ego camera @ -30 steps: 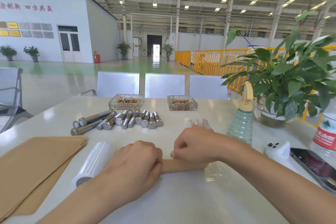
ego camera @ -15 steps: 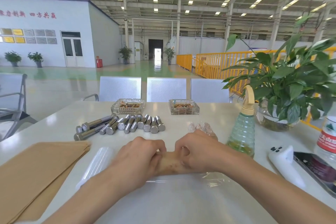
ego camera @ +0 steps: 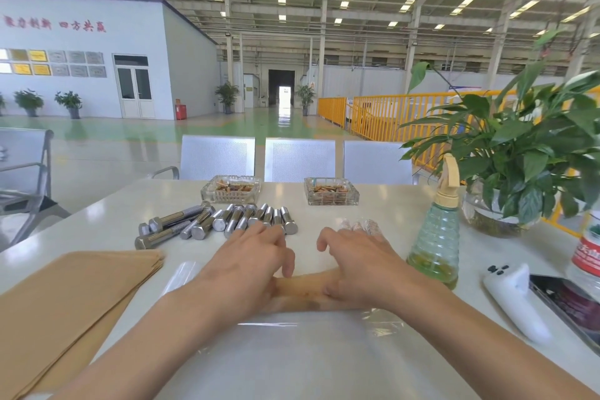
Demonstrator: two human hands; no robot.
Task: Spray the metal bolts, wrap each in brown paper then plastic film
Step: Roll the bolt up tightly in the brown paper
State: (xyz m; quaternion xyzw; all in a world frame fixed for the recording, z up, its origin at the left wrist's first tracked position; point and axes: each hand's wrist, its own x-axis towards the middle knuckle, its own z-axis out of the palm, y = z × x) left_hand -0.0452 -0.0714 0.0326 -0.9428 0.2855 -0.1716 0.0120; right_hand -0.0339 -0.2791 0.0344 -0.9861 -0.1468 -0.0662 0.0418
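both bare forearms reach in from the near edge and meet at the middle. the left hand [ego camera: 250,265] lies palm down, fingers stretched forward and spread, thumb angled toward the other hand. the right hand [ego camera: 352,261] lies palm down too, fingers loosely bent and raised at the tips, thumb tucked low. the hands are just apart.

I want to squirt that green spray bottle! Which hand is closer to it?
The right hand is nearer: the spray bottle stands just beyond it on the right. The left hand rests farther away on the other side.
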